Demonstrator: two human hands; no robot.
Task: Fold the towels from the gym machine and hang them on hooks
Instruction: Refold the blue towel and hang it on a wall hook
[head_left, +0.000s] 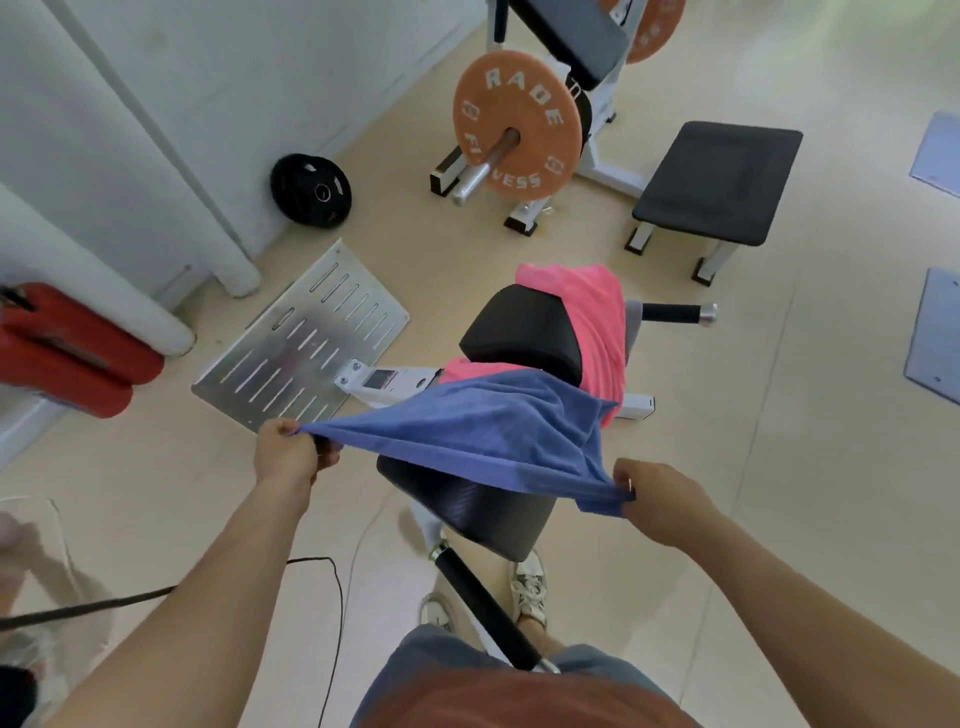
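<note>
At frame centre, our left hand and right hand each pinch a corner of the blue towel, draped over the machine's pad; we should lift evenly, keeping edges taut.

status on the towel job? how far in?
Done: nothing folded or hung that shows.
In hand: the blue towel is stretched out unfolded, the left hand and right hand each pinching a corner, its far edge on the gym machine.
Left: fold and hang it, then the pink towel draped over the machine. No hooks in view.
</note>
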